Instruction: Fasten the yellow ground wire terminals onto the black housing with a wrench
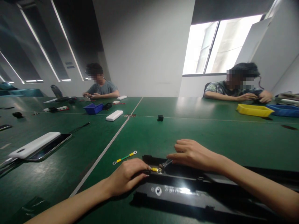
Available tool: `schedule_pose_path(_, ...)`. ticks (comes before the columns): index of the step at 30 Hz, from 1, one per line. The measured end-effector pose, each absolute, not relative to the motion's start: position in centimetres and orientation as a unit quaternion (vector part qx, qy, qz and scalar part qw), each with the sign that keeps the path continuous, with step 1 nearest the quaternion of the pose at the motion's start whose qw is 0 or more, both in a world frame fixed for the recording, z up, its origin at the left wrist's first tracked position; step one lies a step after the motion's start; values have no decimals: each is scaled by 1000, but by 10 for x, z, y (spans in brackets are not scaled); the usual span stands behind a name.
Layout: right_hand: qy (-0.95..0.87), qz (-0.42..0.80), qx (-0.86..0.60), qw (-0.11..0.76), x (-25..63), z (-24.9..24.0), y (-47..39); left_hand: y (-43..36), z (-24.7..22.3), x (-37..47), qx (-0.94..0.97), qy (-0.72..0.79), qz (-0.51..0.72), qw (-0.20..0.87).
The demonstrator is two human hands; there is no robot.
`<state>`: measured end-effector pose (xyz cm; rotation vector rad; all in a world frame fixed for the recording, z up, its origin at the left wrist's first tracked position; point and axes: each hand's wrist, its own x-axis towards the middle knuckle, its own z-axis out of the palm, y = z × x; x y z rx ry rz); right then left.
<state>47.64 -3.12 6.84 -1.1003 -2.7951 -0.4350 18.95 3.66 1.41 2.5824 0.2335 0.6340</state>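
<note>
My left hand (128,174) is closed in a pinch at the left end of a long black metal housing (173,196). From its fingertips sticks out a ring-terminal wire (154,169) with a yellow sleeve, its ring lying against the housing. My right hand (193,155) is closed around a short dark cylindrical tool (166,163), whose tip points down and left beside the ring. Whether the tip touches the ring I cannot tell. Beyond my left hand lies a loose green wire (124,158) with yellow sleeves and a ring terminal at each end.
On the green table (130,137) a white power bank (35,144) and a phone (50,147) lie left. Farther off are a small black block (160,118), a blue bin (93,108) and a yellow tray (254,110). Two people sit across the table.
</note>
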Motion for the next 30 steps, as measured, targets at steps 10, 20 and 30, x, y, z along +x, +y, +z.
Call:
schedule_pose_path(10,-918,-156,-359,59,475,68,-34,37,13,189,941,83,230,235)
schedule_pose_path(20,-920,-169,-347,73,473,66,-34,37,13,189,940,82,235,232)
schedule_pose_path(30,-922,-168,-340,74,472,69,-35,37,15,190,940,80,234,236)
